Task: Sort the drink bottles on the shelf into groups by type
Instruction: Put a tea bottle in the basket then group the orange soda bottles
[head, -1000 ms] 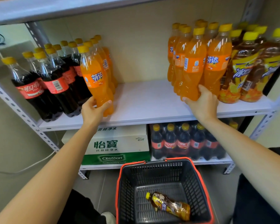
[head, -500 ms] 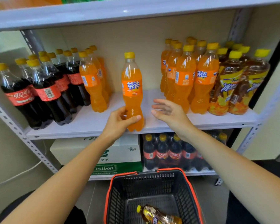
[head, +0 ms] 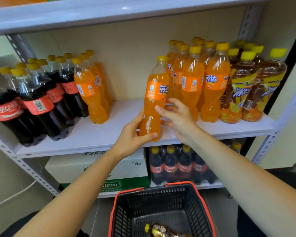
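Orange soda is what the sorting is turning on: the held bottle (head: 155, 93) is leaning tilted at the front edge of the white shelf (head: 96, 135), and I cannot tell whether its base is touching the board. The left hand (head: 132, 135) is wrapping fingers and thumb round the bottle's lower bulge. The right hand (head: 178, 117) is laying its thumb across the waist, with the fingers spread and curving round the far side. Judging by the layout, the job is sitting partway. Just beyond the held bottle, on the right hand's side, the main orange group (head: 193, 81) is standing together, with the iced-tea bottles (head: 243, 93) packed just past it. Well away on the held bottle's other side, a few stray orange bottles (head: 89, 89) are standing pressed against the cola bottles (head: 39, 103), so those are probably waiting for a move. Below the held bottle, a black basket (head: 112, 218) with a red rim is holding a lone tea bottle (head: 162, 230) lying down, apparently also needing a place. The held bottle's label is showing 芬达 in blue and white. The cola labels are reading 可口可 on red, and the tea labels are showing a large 冰 with the rest cut off. Under the held bottle's shelf, a carton (head: 72, 166) is showing 怡寶, 饮用纯净 and the letters "stbon", with an arm covering the start.
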Action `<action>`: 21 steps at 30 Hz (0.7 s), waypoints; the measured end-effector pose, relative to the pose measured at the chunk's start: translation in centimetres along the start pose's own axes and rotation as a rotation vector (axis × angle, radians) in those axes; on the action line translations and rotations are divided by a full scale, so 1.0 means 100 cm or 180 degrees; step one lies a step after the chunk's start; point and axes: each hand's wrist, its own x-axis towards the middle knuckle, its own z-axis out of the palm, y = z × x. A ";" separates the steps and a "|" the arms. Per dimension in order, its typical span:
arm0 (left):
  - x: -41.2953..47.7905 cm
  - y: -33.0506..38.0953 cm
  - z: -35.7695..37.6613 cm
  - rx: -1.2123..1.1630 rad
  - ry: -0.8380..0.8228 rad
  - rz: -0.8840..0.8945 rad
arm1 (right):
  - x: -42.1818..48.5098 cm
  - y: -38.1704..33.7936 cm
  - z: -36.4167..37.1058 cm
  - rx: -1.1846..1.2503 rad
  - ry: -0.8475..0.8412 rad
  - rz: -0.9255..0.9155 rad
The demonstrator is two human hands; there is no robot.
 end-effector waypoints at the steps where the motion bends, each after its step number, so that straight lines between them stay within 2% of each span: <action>1: -0.001 0.001 0.001 0.0152 0.0073 0.0075 | 0.001 0.000 0.000 0.0020 -0.0034 0.0008; 5: -0.002 0.003 0.003 0.0499 0.0306 0.0253 | 0.000 -0.002 0.001 0.0021 -0.0164 0.0007; 11: 0.000 0.004 -0.006 -0.0210 0.0123 -0.0046 | 0.007 -0.001 -0.003 0.0202 -0.0046 -0.0022; 18: -0.003 0.004 0.003 -0.0005 0.0609 0.0131 | 0.001 -0.002 0.003 -0.0183 -0.0332 -0.0131; 21: -0.005 0.004 0.008 0.0081 0.0595 0.0251 | 0.000 -0.002 0.002 -0.0209 -0.0306 -0.0185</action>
